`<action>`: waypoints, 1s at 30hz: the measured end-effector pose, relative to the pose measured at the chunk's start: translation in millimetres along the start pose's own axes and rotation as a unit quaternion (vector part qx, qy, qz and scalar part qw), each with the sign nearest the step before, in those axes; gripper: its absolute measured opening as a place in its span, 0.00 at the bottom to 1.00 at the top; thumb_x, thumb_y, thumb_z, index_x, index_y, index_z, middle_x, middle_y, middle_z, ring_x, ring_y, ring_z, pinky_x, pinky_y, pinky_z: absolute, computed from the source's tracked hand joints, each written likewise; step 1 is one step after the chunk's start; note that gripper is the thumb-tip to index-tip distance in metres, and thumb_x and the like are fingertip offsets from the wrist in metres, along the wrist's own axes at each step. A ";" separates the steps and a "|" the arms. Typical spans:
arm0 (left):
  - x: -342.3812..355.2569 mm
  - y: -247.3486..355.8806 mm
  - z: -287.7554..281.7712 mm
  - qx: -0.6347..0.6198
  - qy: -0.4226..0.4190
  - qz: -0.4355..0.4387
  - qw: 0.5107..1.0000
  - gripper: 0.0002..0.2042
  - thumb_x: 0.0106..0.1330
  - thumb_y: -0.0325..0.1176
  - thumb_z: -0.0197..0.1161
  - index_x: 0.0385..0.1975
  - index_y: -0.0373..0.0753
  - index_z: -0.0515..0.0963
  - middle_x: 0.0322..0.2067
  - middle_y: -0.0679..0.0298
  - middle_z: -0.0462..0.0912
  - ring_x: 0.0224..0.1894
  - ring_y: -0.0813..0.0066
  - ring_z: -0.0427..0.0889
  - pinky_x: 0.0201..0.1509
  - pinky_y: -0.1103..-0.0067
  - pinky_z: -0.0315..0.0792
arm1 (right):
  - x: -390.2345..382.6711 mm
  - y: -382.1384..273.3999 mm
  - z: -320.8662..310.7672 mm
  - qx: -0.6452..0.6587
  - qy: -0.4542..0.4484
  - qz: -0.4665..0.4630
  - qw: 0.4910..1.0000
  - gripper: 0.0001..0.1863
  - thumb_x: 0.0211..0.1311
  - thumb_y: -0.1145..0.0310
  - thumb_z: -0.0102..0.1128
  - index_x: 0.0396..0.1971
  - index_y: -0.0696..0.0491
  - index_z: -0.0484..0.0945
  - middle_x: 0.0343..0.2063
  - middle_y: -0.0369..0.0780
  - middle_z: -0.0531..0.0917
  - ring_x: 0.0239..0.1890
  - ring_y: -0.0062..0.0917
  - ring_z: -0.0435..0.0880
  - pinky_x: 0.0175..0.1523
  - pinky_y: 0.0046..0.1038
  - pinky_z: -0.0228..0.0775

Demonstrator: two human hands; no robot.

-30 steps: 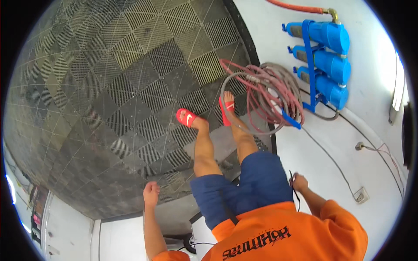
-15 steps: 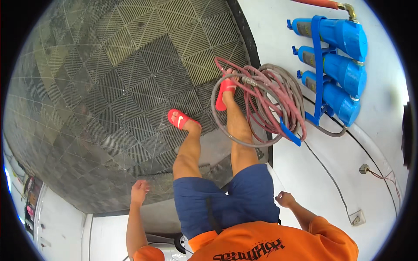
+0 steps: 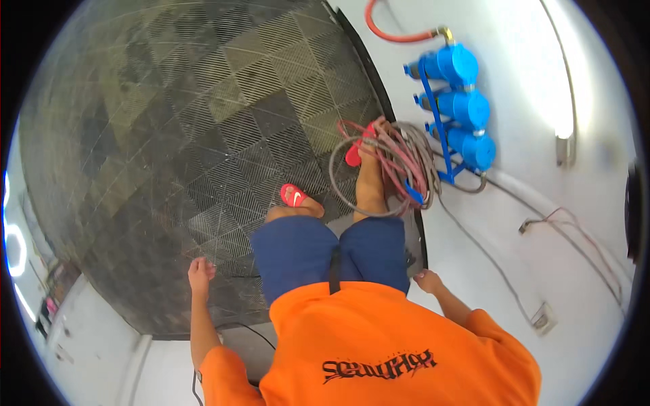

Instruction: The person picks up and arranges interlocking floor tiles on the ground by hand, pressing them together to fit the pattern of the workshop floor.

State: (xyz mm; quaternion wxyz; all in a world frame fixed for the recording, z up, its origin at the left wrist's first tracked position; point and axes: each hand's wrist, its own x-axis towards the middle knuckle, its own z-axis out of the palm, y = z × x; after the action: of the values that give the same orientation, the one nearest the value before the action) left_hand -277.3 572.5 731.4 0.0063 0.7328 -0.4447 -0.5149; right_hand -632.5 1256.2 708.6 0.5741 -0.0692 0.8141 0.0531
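Note:
My left hand (image 3: 202, 274) hangs beside my left hip with its fingers loosely curled, and nothing shows in them. It is held out over the dark tiled floor (image 3: 223, 183), apart from anything. On the other side, my right hand (image 3: 426, 281) hangs close to my blue shorts (image 3: 372, 247), near the white wall. Its fingers are curled in too, with no object showing. A coiled bundle of red and grey hose (image 3: 406, 159) hangs ahead to the right, touched by neither hand.
Blue air filter units (image 3: 460, 105) on a blue bracket are fixed to the right wall (image 3: 542, 230), with a red hose (image 3: 399, 37) above. A wall socket (image 3: 544, 319) with a cable sits lower right. Red slippers (image 3: 294, 195) are on my feet. A white cabinet (image 3: 88, 338) stands at far left.
The view has shifted: the filters and hoses look smaller and further left, and more of the wall shows. My legs are in a different stance. Both hands still hang at my sides.

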 end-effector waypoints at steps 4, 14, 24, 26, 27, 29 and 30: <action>-74.5 -84.9 -54.1 0.188 -0.047 -0.162 0.968 0.08 0.68 0.34 0.59 0.36 0.37 0.80 0.22 0.63 0.79 0.20 0.78 0.78 0.20 0.80 0.71 | -33.0 71.3 -2.7 -0.306 0.069 -0.239 0.919 0.22 0.63 0.52 0.53 0.37 0.58 0.81 0.30 0.54 0.85 0.31 0.44 0.87 0.39 0.41 0.80; -172.2 -142.1 -319.2 -0.061 0.141 -0.116 0.981 0.09 0.70 0.41 0.57 0.40 0.44 0.73 0.24 0.66 0.78 0.20 0.78 0.76 0.18 0.81 0.66 | -150.9 -100.1 -140.3 -0.037 -0.065 0.126 0.989 0.22 0.63 0.54 0.53 0.44 0.56 0.84 0.44 0.50 0.85 0.47 0.44 0.85 0.50 0.47 0.77; -448.4 -437.2 -208.7 -0.294 0.195 -0.407 0.843 0.15 0.70 0.43 0.53 0.44 0.37 0.74 0.35 0.51 0.79 0.31 0.54 0.80 0.32 0.59 0.77 | -222.4 -275.2 -231.5 -0.279 0.172 -0.245 0.912 0.22 0.63 0.51 0.56 0.43 0.55 0.79 0.35 0.50 0.86 0.41 0.47 0.85 0.47 0.46 0.75; -509.8 -444.1 -110.4 -0.252 0.060 -0.384 0.886 0.21 0.71 0.45 0.55 0.57 0.40 0.69 0.48 0.50 0.78 0.45 0.53 0.82 0.45 0.57 0.78 | -242.3 -305.3 -230.8 -0.244 0.150 -0.318 0.904 0.20 0.63 0.53 0.57 0.43 0.55 0.78 0.33 0.49 0.85 0.39 0.47 0.84 0.46 0.45 0.75; -532.6 -429.5 -72.7 -0.249 -0.014 -0.361 0.899 0.23 0.71 0.46 0.55 0.61 0.41 0.66 0.51 0.51 0.76 0.49 0.53 0.81 0.49 0.56 0.77 | -246.8 -310.3 -228.7 -0.194 0.134 -0.373 0.897 0.18 0.64 0.54 0.58 0.43 0.54 0.78 0.31 0.49 0.85 0.37 0.46 0.84 0.44 0.44 0.74; -587.5 -439.8 -25.7 -0.303 0.002 -0.365 0.880 0.23 0.72 0.45 0.55 0.63 0.42 0.66 0.54 0.52 0.75 0.53 0.54 0.79 0.51 0.58 0.76 | -236.6 -307.8 -220.7 -0.185 0.131 -0.434 0.872 0.17 0.64 0.56 0.59 0.43 0.54 0.78 0.30 0.47 0.84 0.36 0.45 0.83 0.43 0.43 0.74; -617.1 -448.0 1.7 -0.348 0.019 -0.363 0.864 0.24 0.72 0.45 0.55 0.63 0.41 0.66 0.54 0.51 0.74 0.53 0.54 0.79 0.52 0.58 0.76 | -234.0 -303.4 -215.2 -0.164 0.137 -0.482 0.850 0.16 0.64 0.58 0.60 0.43 0.55 0.78 0.28 0.46 0.83 0.34 0.45 0.83 0.41 0.43 0.73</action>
State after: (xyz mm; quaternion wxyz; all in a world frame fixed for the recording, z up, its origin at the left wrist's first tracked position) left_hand -35.3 1250.2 983.5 0.0821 0.8023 0.0614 -0.5880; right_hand -701.9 933.8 999.1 0.3906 -0.5525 0.7285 -0.1074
